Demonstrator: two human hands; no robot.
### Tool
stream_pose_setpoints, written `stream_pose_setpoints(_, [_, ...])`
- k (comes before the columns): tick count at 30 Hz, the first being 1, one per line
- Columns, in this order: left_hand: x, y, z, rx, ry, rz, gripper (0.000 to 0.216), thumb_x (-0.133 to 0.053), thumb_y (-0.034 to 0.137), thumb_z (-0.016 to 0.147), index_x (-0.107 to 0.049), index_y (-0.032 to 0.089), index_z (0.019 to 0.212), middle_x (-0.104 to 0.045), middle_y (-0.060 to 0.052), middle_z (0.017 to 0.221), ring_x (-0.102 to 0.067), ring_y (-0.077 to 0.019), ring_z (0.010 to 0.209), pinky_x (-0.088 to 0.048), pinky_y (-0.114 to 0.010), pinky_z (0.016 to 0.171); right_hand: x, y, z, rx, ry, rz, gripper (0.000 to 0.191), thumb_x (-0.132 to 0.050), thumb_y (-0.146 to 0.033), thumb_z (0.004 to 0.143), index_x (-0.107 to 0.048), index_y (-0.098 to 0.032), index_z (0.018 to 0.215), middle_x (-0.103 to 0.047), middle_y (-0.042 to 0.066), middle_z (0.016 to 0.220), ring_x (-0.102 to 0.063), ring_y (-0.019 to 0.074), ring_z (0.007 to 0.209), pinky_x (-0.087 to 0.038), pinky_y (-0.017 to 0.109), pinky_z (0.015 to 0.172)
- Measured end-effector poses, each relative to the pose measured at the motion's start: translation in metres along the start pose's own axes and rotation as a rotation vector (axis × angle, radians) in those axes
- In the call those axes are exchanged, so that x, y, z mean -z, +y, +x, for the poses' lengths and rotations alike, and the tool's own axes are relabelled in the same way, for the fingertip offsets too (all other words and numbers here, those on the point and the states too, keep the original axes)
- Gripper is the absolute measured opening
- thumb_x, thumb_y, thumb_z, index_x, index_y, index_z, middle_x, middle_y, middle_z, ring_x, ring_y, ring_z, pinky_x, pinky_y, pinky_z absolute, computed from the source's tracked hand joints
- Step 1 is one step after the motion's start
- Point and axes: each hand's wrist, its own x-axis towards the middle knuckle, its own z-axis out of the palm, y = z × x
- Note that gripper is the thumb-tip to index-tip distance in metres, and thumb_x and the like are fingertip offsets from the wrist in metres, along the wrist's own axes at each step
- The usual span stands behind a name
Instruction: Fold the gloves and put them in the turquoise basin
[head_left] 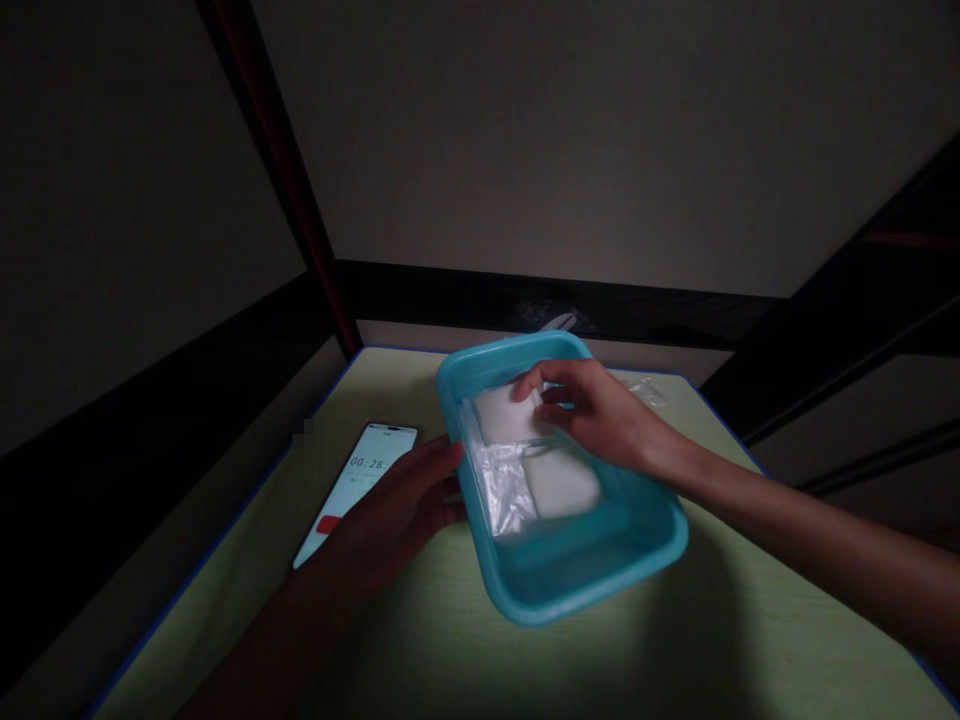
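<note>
A blue plastic tray (517,608) with raised sides is tilted above the table. My left hand (416,490) grips its left side, with the thumb near the rim and the other fingers partly hidden behind the wall. Inside the tray, my right hand (592,410) has its fingers closed on the edge of a white square pad (502,415). A second white pad (562,482) lies nearer to me in the tray. Beside it is a clear, crinkled plastic bag (506,490); whether it encloses the pads I cannot tell.
On the pale table (420,640), a phone (367,470) showing a running timer lies to the left. Clear plastic wrapping (646,391) is behind my right hand. A pale object (559,322) shows beyond the tray. A wall (562,150) rises behind the table.
</note>
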Motion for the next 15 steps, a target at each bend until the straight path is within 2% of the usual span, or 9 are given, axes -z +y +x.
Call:
stream_pose_setpoints(6, [0.0, 0.0, -0.002, -0.004, -0.023, 0.035, 0.016, -0.072, 0.03, 0.073, -0.069, 0.017, 0.082, -0.069, -0.004, 0.078, -0.064, -0.0166, 0.069, -0.049, -0.025, 0.062, -0.01, 0.008, 0.012, 0.03, -0.069, -0.131, 0.029, -0.045, 0.004, 0.064, -0.06, -0.016, 0.081, -0.064, 0.004, 0.087, -0.061, 0.0168, 0.077, -0.049, 0.03, 0.071])
stream_pose_setpoints(10, [0.001, -0.001, -0.002, -0.007, -0.035, 0.04, 0.017, -0.071, 0.031, 0.074, -0.069, 0.018, 0.083, -0.07, -0.004, 0.082, -0.065, -0.0173, 0.075, -0.05, -0.026, 0.067, -0.015, 0.015, 0.014, 0.059, -0.078, -0.21, 0.03, -0.047, 0.004, 0.066, -0.061, -0.015, 0.083, -0.064, 0.004, 0.081, -0.061, 0.0186, 0.081, -0.048, 0.032, 0.075])
stream_pose_setpoints(15, [0.0, 0.0, -0.001, 0.001, -0.045, 0.034, 0.026, -0.075, 0.034, 0.07, -0.069, 0.018, 0.089, -0.07, -0.004, 0.086, -0.064, -0.019, 0.081, -0.051, -0.028, 0.072, -0.016, 0.016, 0.011, 0.109, -0.093, -0.343, 0.031, -0.051, 0.004, 0.069, -0.062, -0.011, 0.094, -0.064, 0.009, 0.091, -0.058, 0.0204, 0.084, -0.045, 0.036, 0.078])
